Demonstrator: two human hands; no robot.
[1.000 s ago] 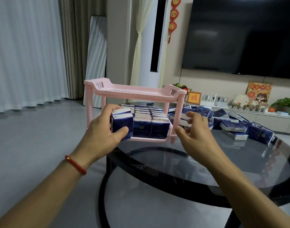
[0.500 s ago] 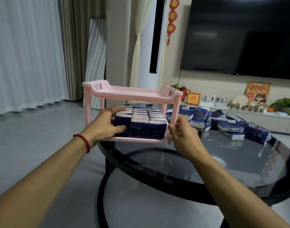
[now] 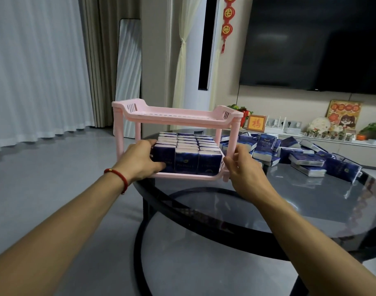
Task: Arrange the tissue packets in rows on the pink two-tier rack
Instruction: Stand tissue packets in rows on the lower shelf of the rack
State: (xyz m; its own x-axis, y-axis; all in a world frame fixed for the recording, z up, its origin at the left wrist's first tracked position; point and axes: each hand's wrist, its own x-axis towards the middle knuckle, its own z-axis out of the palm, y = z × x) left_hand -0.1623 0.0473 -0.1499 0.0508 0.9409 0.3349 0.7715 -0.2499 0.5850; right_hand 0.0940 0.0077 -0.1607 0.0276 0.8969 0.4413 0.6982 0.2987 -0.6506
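left hand (image 3: 141, 160) grips rack (image 3: 178, 116), right hand (image 3: 245, 167) opposite

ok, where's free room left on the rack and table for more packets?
Top tier of the pink rack is bare end to end. Glass table is open between the rack's front edge and the near rim. Crowded: lower tier, packed in rows, and the loose packets heaped right of the rack.

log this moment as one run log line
lower tier: packets in rows | top tier: bare | left hand: on front-left packet | right hand: at rack's right post | loose packets: on table
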